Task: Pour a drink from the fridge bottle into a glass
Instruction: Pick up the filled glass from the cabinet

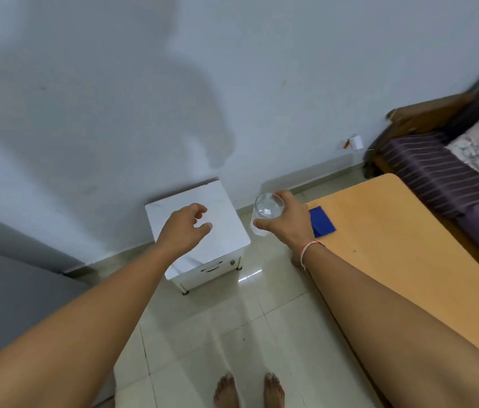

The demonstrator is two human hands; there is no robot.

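My right hand [288, 222] is shut on a clear drinking glass [267, 208], held in the air between the white cabinet and the wooden table, with its mouth facing me. Whether liquid is in the glass I cannot tell. My left hand [186, 228] hovers over the top of the white cabinet [226, 201] with fingers curled apart and nothing in them. No bottle is in view. A grey surface [6, 290] at the left edge may be the fridge.
A light wooden table [409, 245] runs along the right with a blue cloth [322, 220] on its near corner. Beyond it stands a bed with a purple striped cover [426, 169]. Pale tiled floor [217, 334] lies below, with my bare feet at the bottom.
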